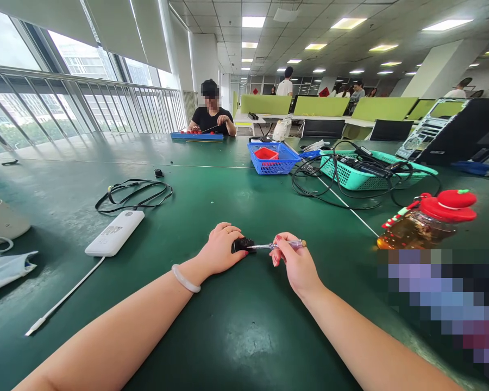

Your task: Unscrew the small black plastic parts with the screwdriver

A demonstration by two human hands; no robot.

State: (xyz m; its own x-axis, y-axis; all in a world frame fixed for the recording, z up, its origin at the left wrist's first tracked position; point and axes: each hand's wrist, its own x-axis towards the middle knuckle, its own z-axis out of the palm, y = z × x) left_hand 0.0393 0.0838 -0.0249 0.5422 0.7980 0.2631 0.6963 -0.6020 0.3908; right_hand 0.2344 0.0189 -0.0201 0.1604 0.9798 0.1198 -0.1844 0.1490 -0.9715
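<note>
The left hand [219, 248] lies over a small black piece [243, 244] on the green table [212, 336], thumb and fingers clamped around it and partly hiding it. A screwdriver [297, 244] points in from the right with its tip at the piece; whether it sits in a screw cannot be told. The right hand [297, 266] pinches the screwdriver by its handle between thumb and fingers. Around them, from the left, come a white power bank [116, 233], then another person [207, 115] behind a blue tray [198, 137] at the far edge, a blue basket [275, 166] with a red container [266, 153] inside, a teal basket [348, 178] heaped with black cables [367, 164], and a red-lidded bottle [421, 228]
</note>
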